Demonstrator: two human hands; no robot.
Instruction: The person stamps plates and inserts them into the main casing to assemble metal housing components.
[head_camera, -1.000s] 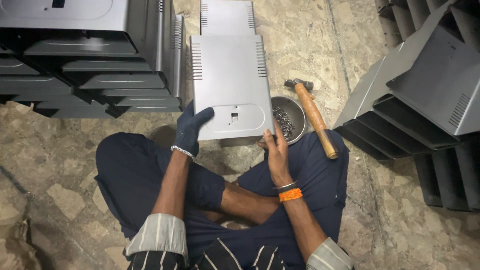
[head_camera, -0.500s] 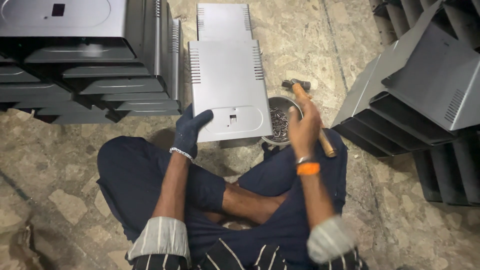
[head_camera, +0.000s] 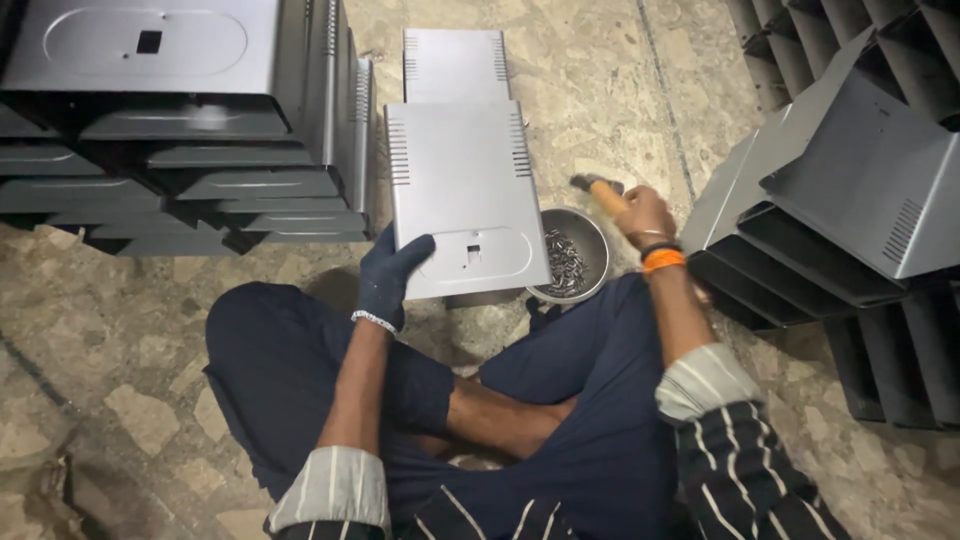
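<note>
Steel panel flat on floor before my knees, gloved left hand pressing its near corner, fingers spread. Right hand now clamped on hammer, lifted off floor beside rivet bowl. Ready to strike.

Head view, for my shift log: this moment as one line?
left hand: on metal panel | right hand: grips hammer | bowl of screws: beside panel

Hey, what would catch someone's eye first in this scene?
Probably the grey metal panel lying on the stone floor in the middle, steadied by the gloved left hand. Beside it, the right hand grips a hammer above a small bowl of screws. Stacks of grey metal housings flank both sides.
</note>
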